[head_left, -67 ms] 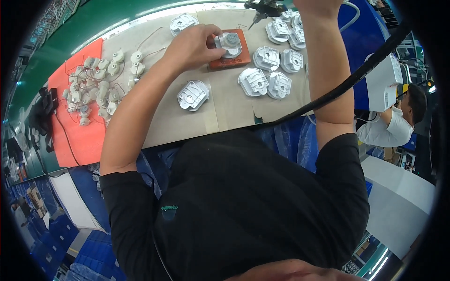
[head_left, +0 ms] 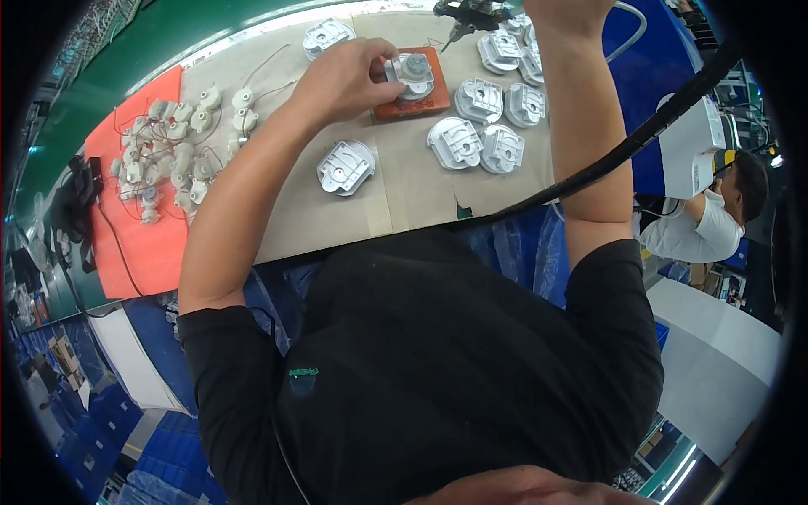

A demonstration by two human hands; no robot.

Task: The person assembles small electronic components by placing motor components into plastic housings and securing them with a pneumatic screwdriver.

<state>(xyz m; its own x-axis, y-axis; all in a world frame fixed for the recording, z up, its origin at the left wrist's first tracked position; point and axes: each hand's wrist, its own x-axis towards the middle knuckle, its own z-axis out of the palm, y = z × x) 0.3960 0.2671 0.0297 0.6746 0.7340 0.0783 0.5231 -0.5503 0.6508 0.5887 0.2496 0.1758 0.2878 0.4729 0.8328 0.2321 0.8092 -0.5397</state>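
Note:
On an orange block point(head_left: 438, 103) lies a white plastic housing point(head_left: 412, 89) with a round translucent-grey part point(head_left: 415, 66) on top. My left hand point(head_left: 349, 80) grips the housing's left side between thumb and fingers. At the top edge my right hand point(head_left: 571, 13) is partly cut off by the picture. Beside it, a dark tool with a pointed nozzle point(head_left: 471, 15) slants down and left toward the block; the hand appears closed around its rear, though the fingers are hidden. Another white housing point(head_left: 346, 167) lies below the block, and one more point(head_left: 327, 37) beyond my left hand.
Several white housings point(head_left: 480, 101) stand right of the block. Small cream-coloured motors point(head_left: 181, 160) with thin red wires lie at left, many on a red sheet point(head_left: 114, 244). A thick black cable point(head_left: 589, 172) crosses my right arm. A person point(head_left: 703, 215) sits at far right.
The dark tool's tip has shifted slightly left. My left hand keeps its grip on the housing, and the view has tilted a little.

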